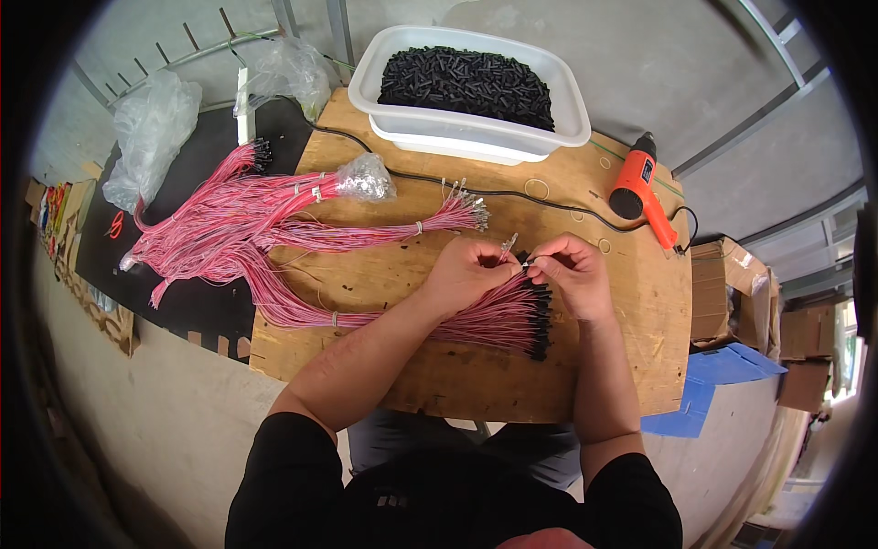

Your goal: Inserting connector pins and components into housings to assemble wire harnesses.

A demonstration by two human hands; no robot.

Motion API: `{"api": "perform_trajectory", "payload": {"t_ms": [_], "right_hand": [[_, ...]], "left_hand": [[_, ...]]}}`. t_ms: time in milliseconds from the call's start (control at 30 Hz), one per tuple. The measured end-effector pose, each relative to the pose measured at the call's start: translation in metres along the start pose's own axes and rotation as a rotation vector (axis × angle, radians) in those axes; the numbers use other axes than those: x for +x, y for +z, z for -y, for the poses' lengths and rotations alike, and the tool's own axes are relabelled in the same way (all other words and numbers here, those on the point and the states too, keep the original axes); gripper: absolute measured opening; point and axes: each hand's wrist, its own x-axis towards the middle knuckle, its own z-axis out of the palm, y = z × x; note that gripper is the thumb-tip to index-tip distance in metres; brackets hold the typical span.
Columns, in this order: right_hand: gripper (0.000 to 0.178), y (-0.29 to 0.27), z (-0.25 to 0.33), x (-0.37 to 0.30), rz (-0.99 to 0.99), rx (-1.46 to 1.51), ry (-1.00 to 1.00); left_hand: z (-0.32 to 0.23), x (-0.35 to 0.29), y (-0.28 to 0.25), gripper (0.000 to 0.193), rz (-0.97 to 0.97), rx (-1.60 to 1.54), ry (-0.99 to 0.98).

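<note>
My left hand (pixel 468 274) is closed in a pinch on a thin wire, and a small pale wire end (pixel 508 245) stands up by its fingertips. My right hand (pixel 578 276) pinches a tiny black sleeve (pixel 528 264) close to the left fingertips; the exact contact is too small to make out. Beneath both hands fans a bundle of pink wires (pixel 485 328), its right-hand ends covered with black sleeves (pixel 538 343). Farther left lie more pink wire bundles (pixel 219 215), one with bare metal-tipped ends (pixel 471 212) and one with its ends in a clear plastic bag (pixel 368 178).
A white tub (pixel 572 101) full of short black sleeves stands at the table's back. An orange heat gun (pixel 636 188) lies to the right, its black cord (pixel 498 193) crossing the wooden table (pixel 640 348). Cardboard boxes (pixel 732 284) stand beyond the right edge. Plastic bags (pixel 155 137) are back left.
</note>
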Motion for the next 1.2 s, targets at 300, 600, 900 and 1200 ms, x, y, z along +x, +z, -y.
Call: {"api": "perform_trajectory", "payload": {"t_ms": [300,600,900,1200], "right_hand": [[0.006,0.000,0.001,0.000,0.013,-0.020,0.008],[0.006,-0.003,-0.001,0.001,-0.040,0.044,0.008],[0.018,-0.013,0.005,0.000,0.026,0.269,0.263],[0.019,-0.015,0.003,0.001,0.061,0.318,0.283]], "left_hand": [[0.001,0.001,0.000,0.015,0.014,-0.045,-0.012],[0.005,0.000,-0.002,0.011,0.037,-0.139,-0.061],[-0.001,-0.001,-0.001,0.011,0.044,-0.063,-0.062],[0.001,0.000,-0.002,0.011,0.062,-0.009,-0.029]]}}
